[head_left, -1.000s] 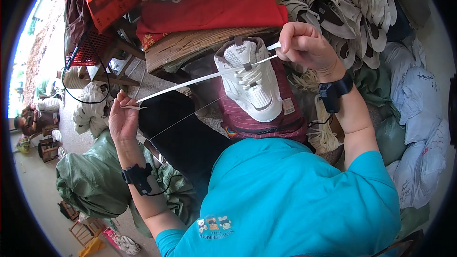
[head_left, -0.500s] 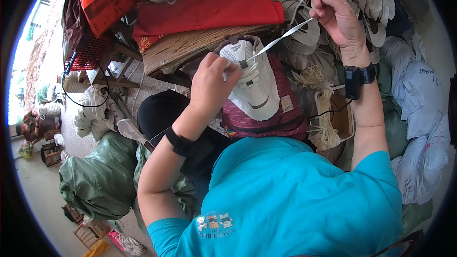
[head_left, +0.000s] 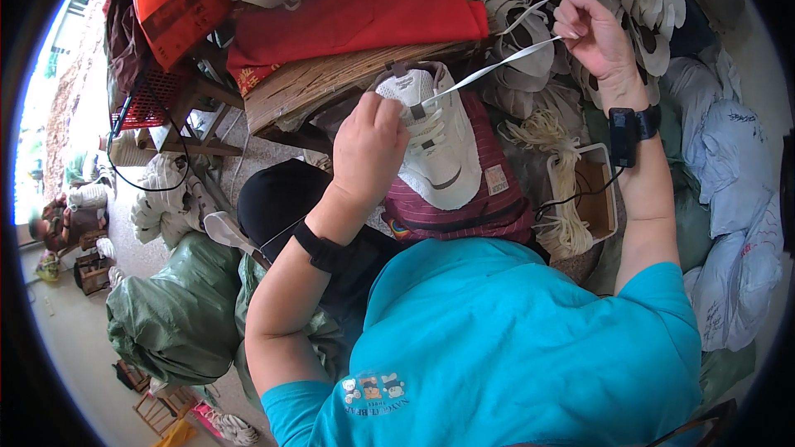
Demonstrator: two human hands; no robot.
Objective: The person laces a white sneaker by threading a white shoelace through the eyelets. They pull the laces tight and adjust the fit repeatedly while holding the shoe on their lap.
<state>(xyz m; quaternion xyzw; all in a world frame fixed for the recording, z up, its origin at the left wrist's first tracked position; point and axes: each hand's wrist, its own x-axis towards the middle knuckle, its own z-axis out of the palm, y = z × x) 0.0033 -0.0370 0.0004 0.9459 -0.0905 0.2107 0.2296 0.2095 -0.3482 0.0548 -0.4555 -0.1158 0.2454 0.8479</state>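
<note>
A white shoe upper [head_left: 455, 161] lies toe toward me on a maroon striped cushion or bag [head_left: 505, 215] on my lap. My left hand [head_left: 370, 146] is closed at the shoe's left edge, beside the tongue and lace rows; its fingertips are partly hidden. From the top lace row, a flat white shoelace [head_left: 509, 59] runs taut up to the right. My right hand [head_left: 595, 40] is raised with fingers curled, gripping this lace. The lace's loose end loops back left from the fingers.
A wooden bench [head_left: 323, 95] with a red cloth [head_left: 356, 21] stands ahead. Rows of pale shoe parts [head_left: 522, 0] hang at upper right. A bundle of cream laces [head_left: 567, 207] lies by an open box [head_left: 600, 199]. Green sacks [head_left: 174, 310] and white sacks [head_left: 729, 157] flank me.
My right hand has moved slightly right and down, drawing the lace further out. My left hand stays at the shoe's edge, its fingers drawn in closer.
</note>
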